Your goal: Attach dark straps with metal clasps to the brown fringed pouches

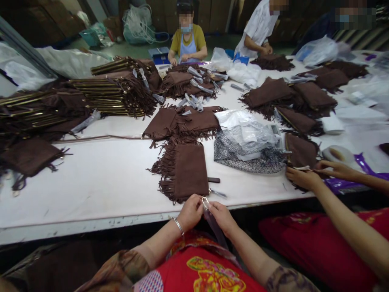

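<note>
At the table's near edge (91, 225), we've got one fringed brown pouch (191, 172) lying flat just beyond our hands, fringe to the left, wrist loop (214, 180) sticking out to the right. Left hand (192, 213): thumb and fingers pinching the side of a metal clip (205, 201). Right hand (223, 219): pinching the dark strap (216, 231) by the clip, rest of it hanging toward our lap. Clip sits just beside the pouch's near corner; can't tell if they're linked.

Status, our read: pouch body, fringe and loop look made up; strap end is mid-handling, so this one's partway. A small plastic-wrapped piece (218, 194) lies by the same corner.

Batch: pouches stacked on the left (100, 97), more just beyond ours (197, 119), others across the table with wrapped pieces on top (188, 77). Can't tell which are finished. A co-worker's hands (304, 178) are on another pouch (300, 150) to our right.
</note>
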`<state>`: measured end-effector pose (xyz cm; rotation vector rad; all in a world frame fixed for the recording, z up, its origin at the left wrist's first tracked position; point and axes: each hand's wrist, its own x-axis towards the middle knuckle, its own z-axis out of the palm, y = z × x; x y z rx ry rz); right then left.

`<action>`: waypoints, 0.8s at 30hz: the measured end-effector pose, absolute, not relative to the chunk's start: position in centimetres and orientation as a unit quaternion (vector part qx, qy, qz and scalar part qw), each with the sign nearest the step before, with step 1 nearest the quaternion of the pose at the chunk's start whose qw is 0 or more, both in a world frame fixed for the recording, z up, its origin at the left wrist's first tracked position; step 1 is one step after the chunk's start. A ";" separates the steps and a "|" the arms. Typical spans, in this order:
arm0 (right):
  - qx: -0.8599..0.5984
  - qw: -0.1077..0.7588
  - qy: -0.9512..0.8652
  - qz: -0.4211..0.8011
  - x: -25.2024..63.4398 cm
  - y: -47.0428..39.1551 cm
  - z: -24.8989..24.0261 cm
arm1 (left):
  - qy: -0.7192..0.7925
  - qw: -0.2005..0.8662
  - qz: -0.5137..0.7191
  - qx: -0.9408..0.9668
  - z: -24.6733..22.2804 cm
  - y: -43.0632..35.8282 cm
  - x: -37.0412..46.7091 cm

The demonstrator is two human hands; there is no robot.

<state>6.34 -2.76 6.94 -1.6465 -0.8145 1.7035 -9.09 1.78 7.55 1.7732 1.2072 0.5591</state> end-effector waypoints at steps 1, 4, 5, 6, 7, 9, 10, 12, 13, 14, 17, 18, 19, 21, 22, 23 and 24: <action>-0.629 0.302 -0.329 0.637 6.6 -3.1 6.7 | 0.487 0.443 0.223 0.719 7.6 1.8 -9.1; -0.654 0.267 -0.384 0.594 7.1 -3.4 6.2 | 0.490 0.430 0.215 0.727 7.5 2.0 -9.2; -0.662 0.260 -0.396 0.581 7.2 -3.3 6.1 | 0.494 0.424 0.212 0.729 7.5 2.1 -9.1; -0.668 0.259 -0.404 0.569 7.2 -3.1 6.0 | 0.499 0.417 0.209 0.730 7.4 2.1 -9.1; -0.672 0.262 -0.409 0.559 7.2 -2.8 6.0 | 0.506 0.410 0.207 0.730 7.4 2.2 -9.1; -0.670 0.274 -0.418 0.548 7.1 -2.1 6.1 | 0.523 0.398 0.202 0.726 7.4 2.4 -9.0; -0.668 0.279 -0.420 0.547 7.0 -1.7 6.2 | 0.530 0.393 0.201 0.724 7.3 2.5 -8.9; -0.664 0.282 -0.424 0.547 6.9 -1.1 6.2 | 0.543 0.380 0.202 0.721 7.3 2.6 -8.8; -0.664 0.280 -0.424 0.548 6.8 -0.8 6.2 | 0.551 0.372 0.203 0.719 7.2 2.6 -8.7; -0.666 0.277 -0.423 0.548 6.8 -0.6 6.1 | 0.559 0.365 0.204 0.716 7.2 2.6 -8.6; -0.670 0.273 -0.398 0.564 6.4 -0.1 6.0 | 0.588 0.356 0.205 0.697 7.2 2.6 -8.4; -0.667 0.276 -0.376 0.581 6.3 0.1 5.9 | 0.596 0.357 0.205 0.690 7.2 2.6 -8.3; -0.663 0.281 -0.349 0.600 6.1 0.2 5.9 | 0.602 0.359 0.206 0.683 7.3 2.6 -8.3; -0.649 0.292 -0.299 0.636 5.8 0.6 5.7 | 0.612 0.361 0.216 0.670 7.6 2.9 -8.5; -0.642 0.296 -0.281 0.649 5.6 0.7 5.6 | 0.615 0.363 0.224 0.664 7.8 3.0 -8.6; -0.635 0.301 -0.269 0.659 5.4 0.8 5.5 | 0.618 0.366 0.234 0.655 7.9 3.1 -8.7; -0.628 0.304 -0.259 0.667 5.3 0.8 5.3 | 0.622 0.375 0.248 0.641 7.9 3.1 -8.7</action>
